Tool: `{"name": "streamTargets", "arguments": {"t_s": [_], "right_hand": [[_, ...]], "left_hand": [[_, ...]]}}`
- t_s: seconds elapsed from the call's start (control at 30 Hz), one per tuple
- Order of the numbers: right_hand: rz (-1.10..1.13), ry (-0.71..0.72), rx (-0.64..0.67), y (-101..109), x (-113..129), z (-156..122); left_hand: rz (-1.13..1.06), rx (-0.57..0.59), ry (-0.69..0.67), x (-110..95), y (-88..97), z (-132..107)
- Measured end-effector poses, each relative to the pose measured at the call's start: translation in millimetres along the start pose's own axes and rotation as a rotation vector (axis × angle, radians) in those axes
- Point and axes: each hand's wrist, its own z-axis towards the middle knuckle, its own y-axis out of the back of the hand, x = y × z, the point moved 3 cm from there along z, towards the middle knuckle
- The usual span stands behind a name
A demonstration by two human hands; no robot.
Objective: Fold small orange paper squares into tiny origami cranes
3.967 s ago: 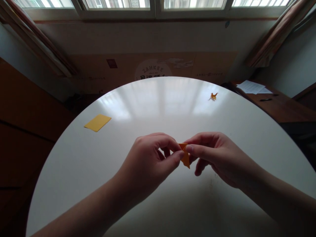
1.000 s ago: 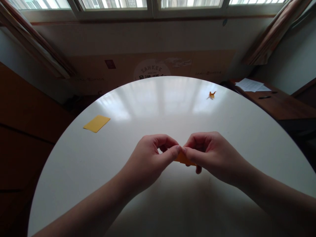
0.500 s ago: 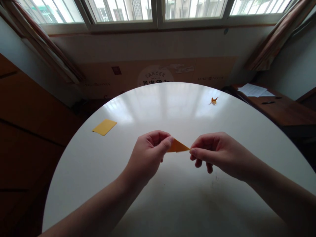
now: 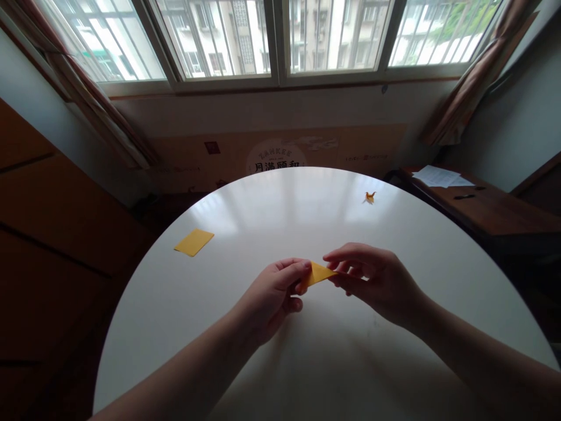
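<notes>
On the brown panel (image 4: 350, 146) under the window we read the characters 月满颐和 printed in a pale circle; the smaller arc of letters above them is too blurred to make out now. We hold a folded orange paper (image 4: 319, 273) in the air above the white round table (image 4: 245, 234), close to its middle. Our left hand (image 4: 274, 295) pinches its left end between thumb and forefinger, and our right hand (image 4: 372, 278) closes narrow fingers on its pointed right tip. Half a second ago our hands were further apart and more of the paper showed between them. A flat yellow sheet (image 4: 194, 241) lies well to the left, and a small folded figure (image 4: 370, 197) stands far off on the right, both where they were
</notes>
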Motion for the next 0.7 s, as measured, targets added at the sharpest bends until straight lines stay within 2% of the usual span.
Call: {"name": "streamTargets", "arguments": {"t_s": [0.17,0.27,0.3,0.37,0.43,0.5,0.57,0.7], "right_hand": [[-0.127,0.222,0.059,2.3,9.5,2.1],[-0.134,0.238,0.068,1.2,11.0,2.1],[-0.122,0.216,0.052,1.0,10.7,1.9],[-0.075,0.109,-0.004,2.0,7.7,1.6],[-0.002,-0.06,-0.04,3.4,1.8,1.0],[0.079,-0.217,-0.03,4.3,-4.6,0.1],[0.147,-0.311,-0.007,4.9,-9.0,-0.6],[0.239,-0.381,0.008,3.3,-12.1,-1.5]], "left_hand": [[0.0,0.005,0.024,-0.4,0.6,-0.4],[0.075,0.018,0.033,1.2,1.5,0.6],[0.125,0.013,0.016,1.3,2.5,1.4],[0.259,-0.039,-0.102,-1.7,5.8,3.0],[0.365,-0.062,-0.264,-7.1,7.8,3.1],[0.448,-0.032,-0.379,-11.8,7.5,1.3],[0.553,0.007,-0.423,-14.4,5.8,-1.8],[0.729,0.071,-0.463,-14.8,0.2,-8.7]]}}
